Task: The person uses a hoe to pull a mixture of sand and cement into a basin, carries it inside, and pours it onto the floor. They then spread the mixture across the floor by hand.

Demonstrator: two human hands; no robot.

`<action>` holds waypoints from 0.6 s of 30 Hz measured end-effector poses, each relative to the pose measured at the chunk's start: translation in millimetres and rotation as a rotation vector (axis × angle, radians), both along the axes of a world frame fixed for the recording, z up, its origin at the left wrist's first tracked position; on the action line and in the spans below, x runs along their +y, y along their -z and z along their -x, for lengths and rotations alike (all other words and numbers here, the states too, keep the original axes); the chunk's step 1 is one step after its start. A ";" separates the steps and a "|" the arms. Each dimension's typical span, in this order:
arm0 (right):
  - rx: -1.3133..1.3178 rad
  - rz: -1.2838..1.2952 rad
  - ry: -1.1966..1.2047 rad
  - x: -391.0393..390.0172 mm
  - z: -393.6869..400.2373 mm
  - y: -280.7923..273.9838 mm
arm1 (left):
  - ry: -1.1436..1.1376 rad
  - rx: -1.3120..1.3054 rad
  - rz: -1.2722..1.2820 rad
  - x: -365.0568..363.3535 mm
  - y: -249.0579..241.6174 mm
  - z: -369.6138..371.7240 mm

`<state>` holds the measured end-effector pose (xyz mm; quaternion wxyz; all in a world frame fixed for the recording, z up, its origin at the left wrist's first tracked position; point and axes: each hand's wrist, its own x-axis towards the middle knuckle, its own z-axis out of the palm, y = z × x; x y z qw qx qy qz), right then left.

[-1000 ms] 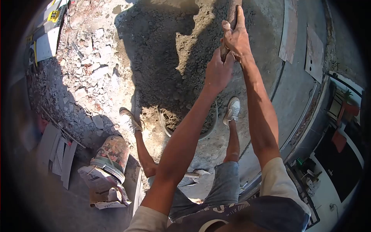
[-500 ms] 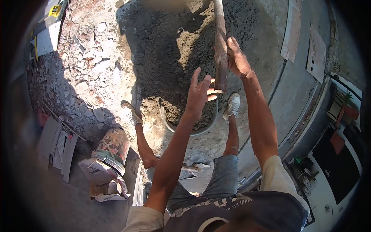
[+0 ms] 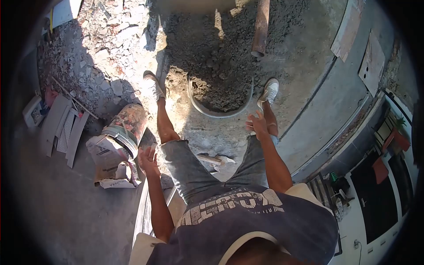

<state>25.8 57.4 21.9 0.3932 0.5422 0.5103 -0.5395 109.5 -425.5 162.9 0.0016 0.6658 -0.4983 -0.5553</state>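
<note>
A rusty round handle or pipe (image 3: 261, 28) rests over a heap of grey wet mortar (image 3: 207, 53), its hollow near end pointing towards me. Between my feet a round tub (image 3: 223, 115) lies with its rim showing, filled with mortar. My right hand (image 3: 258, 125) hovers in front of my right knee, fingers apart and holding nothing. Down by my left thigh, my left hand (image 3: 149, 162) is open with loosely raised fingers, nearest to the paint-stained bucket. Neither hand touches the handle.
The stained bucket (image 3: 128, 123) lies on the left, with a torn paper sack (image 3: 112, 163) against it. Broken rubble (image 3: 106, 57) covers the upper left. Grey panels (image 3: 66, 128) stand further left. Boards (image 3: 371, 62) lie at right, near a black door (image 3: 375, 198).
Both hands have let go of the handle and drawn back towards my body, apart from each other. The handle now lies on the mortar, and the view has shifted.
</note>
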 end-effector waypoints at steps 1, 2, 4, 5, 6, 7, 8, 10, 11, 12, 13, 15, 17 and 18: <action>0.029 0.017 -0.061 5.6 9.5 3.3 | -0.155 -0.089 0.085 1.2 -11.5 -22.7; 0.064 0.031 -0.131 13.7 23.0 9.7 | -0.227 -0.120 0.140 17.7 -24.9 -21.1; 0.151 -0.057 -0.289 31.1 59.0 26.9 | -0.234 -0.154 0.063 23.3 10.2 -38.3; 0.174 -0.059 -0.252 44.6 59.4 38.9 | -0.187 -0.132 0.023 31.3 34.3 -32.8; 0.190 -0.062 -0.206 59.8 55.3 53.5 | -0.132 -0.116 -0.016 34.8 66.6 -18.8; 0.236 -0.066 -0.152 68.6 59.5 74.5 | -0.093 -0.111 -0.047 34.1 108.8 -11.1; 0.188 -0.116 -0.141 69.9 62.1 91.7 | -0.046 -0.087 -0.077 29.9 161.8 5.3; 0.079 -0.234 -0.117 73.4 51.5 128.5 | 0.183 -0.120 -0.079 30.9 272.3 43.5; 0.107 -0.210 -0.104 79.4 35.5 155.1 | 0.330 -0.142 -0.085 43.5 293.9 68.4; 0.080 -0.240 -0.105 81.3 24.1 178.6 | 0.465 -0.161 -0.089 51.0 320.0 96.7; 0.059 -0.255 -0.115 78.6 17.6 205.4 | 0.597 -0.085 -0.029 38.3 389.5 80.4; 0.012 -0.271 -0.109 62.9 -5.5 257.2 | 0.761 -0.247 0.091 42.1 444.4 89.5; -0.001 -0.307 -0.065 56.4 -8.5 301.7 | 0.764 -0.224 -0.060 53.8 460.4 100.6; -0.002 -0.333 -0.035 57.2 -10.4 320.4 | 0.841 -0.104 0.007 61.0 471.8 96.9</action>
